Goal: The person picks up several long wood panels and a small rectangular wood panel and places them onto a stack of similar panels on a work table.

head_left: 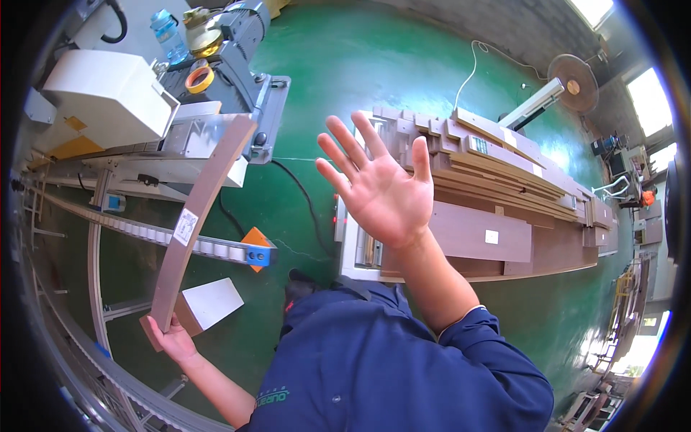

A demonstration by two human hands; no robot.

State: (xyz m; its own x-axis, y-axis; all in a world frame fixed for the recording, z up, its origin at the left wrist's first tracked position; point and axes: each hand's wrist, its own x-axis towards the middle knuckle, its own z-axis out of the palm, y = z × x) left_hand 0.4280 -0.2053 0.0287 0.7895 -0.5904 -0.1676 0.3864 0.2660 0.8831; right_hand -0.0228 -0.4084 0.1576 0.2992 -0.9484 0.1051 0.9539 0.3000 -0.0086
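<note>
A long, narrow brown board [209, 183] with a white label slants across the roller conveyor at the left. My left hand [175, 341] grips its near end, with the thumb against the board and some fingers hidden behind it. My right hand [389, 189] is raised in front of me, palm turned toward me and fingers spread. Nothing is in it. Behind and to the right of this hand lies a stack of brown panels [461, 229], apart from it.
At the upper left stands a machine with a white housing [108, 93] and a motor [237, 36]. A tape roll [199, 79] and a blue bottle [169, 34] rest there. The roller arm [216, 247] ends near my left side. A dark cable [306, 194] crosses the green floor.
</note>
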